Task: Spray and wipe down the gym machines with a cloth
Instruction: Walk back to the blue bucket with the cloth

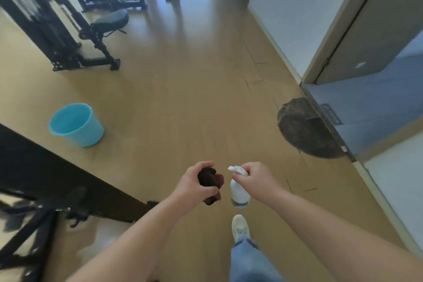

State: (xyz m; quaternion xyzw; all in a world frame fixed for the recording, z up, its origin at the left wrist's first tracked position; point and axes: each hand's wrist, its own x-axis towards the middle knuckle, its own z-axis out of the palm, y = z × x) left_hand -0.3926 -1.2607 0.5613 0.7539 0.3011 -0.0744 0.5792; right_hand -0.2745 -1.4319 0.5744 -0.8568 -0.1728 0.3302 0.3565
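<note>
both hands are held out close together over the wooden floor: left hand (196, 182) grips a bunched dark cloth (209, 184), right hand (255, 177) grips a white spray bottle (239, 192), nozzle pointing left at the cloth. nearest gym machine (66, 30) stands far ahead-left, on the cloth hand's side.

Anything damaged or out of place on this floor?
A dark, ragged-edged patch lies on the wood floor beside the doorway, and plank seams near it look cracked. Whether it is a mat or damage, I cannot tell.
</note>
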